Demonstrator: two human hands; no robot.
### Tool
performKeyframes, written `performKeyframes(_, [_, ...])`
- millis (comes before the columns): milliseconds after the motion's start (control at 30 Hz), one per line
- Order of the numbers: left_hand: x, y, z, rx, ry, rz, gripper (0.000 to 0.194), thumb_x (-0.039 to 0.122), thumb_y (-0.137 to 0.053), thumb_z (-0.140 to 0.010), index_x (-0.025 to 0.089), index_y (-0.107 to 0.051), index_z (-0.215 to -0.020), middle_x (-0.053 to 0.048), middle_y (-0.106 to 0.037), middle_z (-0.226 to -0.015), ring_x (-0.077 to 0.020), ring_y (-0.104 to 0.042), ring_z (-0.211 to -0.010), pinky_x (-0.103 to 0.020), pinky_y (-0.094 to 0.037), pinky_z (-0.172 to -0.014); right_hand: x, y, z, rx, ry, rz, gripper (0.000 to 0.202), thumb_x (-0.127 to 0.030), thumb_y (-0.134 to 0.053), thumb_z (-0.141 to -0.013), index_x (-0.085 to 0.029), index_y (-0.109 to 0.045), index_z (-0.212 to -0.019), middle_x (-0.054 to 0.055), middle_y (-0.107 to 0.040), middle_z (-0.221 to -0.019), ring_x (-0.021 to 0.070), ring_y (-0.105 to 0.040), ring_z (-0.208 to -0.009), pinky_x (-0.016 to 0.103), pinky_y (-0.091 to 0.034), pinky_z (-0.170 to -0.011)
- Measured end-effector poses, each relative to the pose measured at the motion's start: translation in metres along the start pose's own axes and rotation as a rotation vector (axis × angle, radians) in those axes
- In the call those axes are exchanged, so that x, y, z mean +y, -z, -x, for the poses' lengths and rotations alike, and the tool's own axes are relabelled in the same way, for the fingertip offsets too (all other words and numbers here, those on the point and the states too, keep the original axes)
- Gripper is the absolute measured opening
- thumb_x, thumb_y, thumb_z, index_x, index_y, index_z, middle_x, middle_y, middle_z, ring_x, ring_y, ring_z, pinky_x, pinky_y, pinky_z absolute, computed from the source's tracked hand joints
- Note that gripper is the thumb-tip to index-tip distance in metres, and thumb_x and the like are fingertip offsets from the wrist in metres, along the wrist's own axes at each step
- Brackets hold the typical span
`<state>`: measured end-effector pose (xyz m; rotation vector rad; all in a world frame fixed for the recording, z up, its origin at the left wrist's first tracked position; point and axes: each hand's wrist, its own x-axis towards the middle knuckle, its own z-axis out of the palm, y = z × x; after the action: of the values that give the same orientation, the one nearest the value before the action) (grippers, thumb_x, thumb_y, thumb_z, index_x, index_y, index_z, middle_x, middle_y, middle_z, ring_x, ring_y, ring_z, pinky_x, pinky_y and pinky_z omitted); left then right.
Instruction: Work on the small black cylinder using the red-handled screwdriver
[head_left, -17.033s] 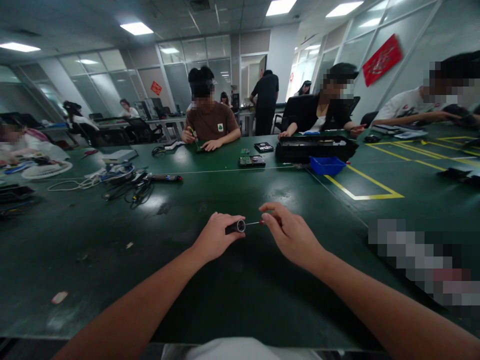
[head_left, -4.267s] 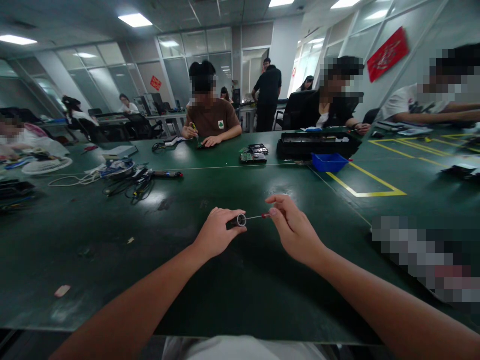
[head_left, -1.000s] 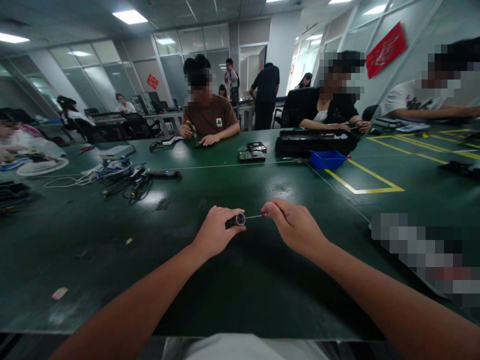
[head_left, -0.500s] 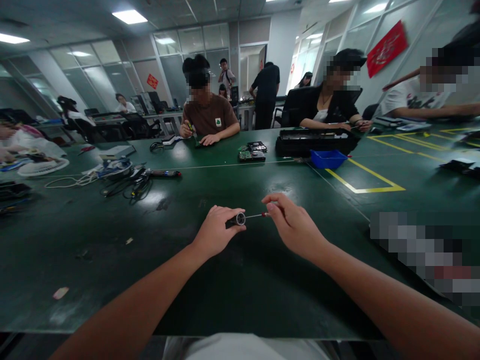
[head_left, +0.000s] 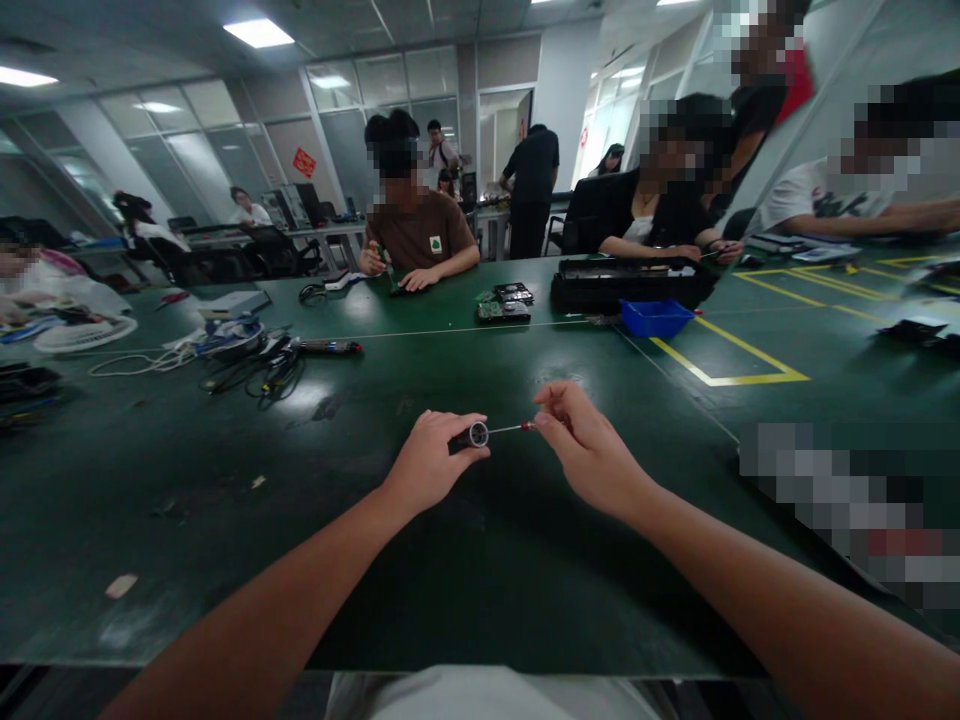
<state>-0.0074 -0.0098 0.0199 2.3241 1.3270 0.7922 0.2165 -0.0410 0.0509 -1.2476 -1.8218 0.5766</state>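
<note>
Between the thumb and fingers of my left hand (head_left: pixel 427 462) is a small dark cylindrical part (head_left: pixel 478 434) with a pale ring at its end. My right hand (head_left: pixel 589 440) pinches the red end of a thin screwdriver (head_left: pixel 506 429). The metal shaft points left and its tip meets the ringed end of the part; whether it sits inside cannot be made out. Both hands are above the green table (head_left: pixel 480 580), near its front edge.
Cables (head_left: pixel 274 368) lie at the left beyond my forearm. Circuit boards (head_left: pixel 504 305), a blue tray (head_left: pixel 656 317) and a long black unit (head_left: pixel 634 285) stand farther back. A person in brown (head_left: pixel 420 235) works across the table.
My right hand's fingers have shifted slightly on the screwdriver, and the part has moved a little left and up. Another person has appeared standing at the back right.
</note>
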Motion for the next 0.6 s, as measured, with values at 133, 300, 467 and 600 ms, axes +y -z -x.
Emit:
performKeyframes(133, [0.001, 0.002, -0.001, 0.004, 0.008, -0.006, 0.038, 0.034, -0.072, -0.086, 0.029, -0.066, -0.123, -0.002, -0.071, -0.107, -0.0236, -0.059, -0.101, -0.042, -0.043, -0.096, 0.003, 0.001, -0.001, -0.041, -0.039, 0.039, 0.026, -0.039, -0.04, -0.101, -0.022, -0.055, -0.089, -0.001, -0.058, -0.072, 0.0163, -0.054, -0.063, 0.03, -0.039, -0.058])
performKeyframes(300, [-0.001, 0.0, 0.0, 0.005, -0.006, -0.001, 0.038, 0.035, -0.072, -0.086, 0.03, -0.066, -0.123, -0.002, -0.07, -0.109, -0.0237, -0.06, -0.103, -0.043, -0.043, -0.099, 0.003, -0.001, 0.0, 0.001, -0.034, -0.009, 0.018, -0.036, -0.045, -0.099, -0.022, -0.055, -0.093, 0.0, -0.061, -0.075, 0.0156, -0.054, -0.063, 0.029, -0.039, -0.057])
performKeyframes(467, [-0.001, -0.001, 0.0, 0.008, -0.006, -0.018, 0.04, 0.034, -0.072, -0.086, 0.028, -0.065, -0.125, -0.003, -0.07, -0.11, -0.0237, -0.06, -0.103, -0.046, -0.042, -0.103, 0.011, -0.009, -0.002, 0.047, -0.081, -0.253, 0.02, -0.041, -0.059, -0.092, -0.021, -0.06, -0.093, 0.001, -0.062, -0.079, 0.016, -0.056, -0.069, 0.03, -0.044, -0.063])
performKeyframes(600, [0.002, -0.001, 0.0, -0.016, -0.108, -0.107, 0.039, 0.031, -0.069, -0.089, 0.03, -0.062, -0.127, -0.002, -0.069, -0.118, -0.0232, -0.058, -0.114, -0.055, -0.026, -0.116, 0.024, -0.013, -0.011, 0.156, -0.368, -0.655, 0.032, -0.052, -0.058, -0.089, -0.02, -0.062, -0.087, 0.0, -0.061, -0.076, 0.0152, -0.056, -0.065, 0.033, -0.05, -0.066])
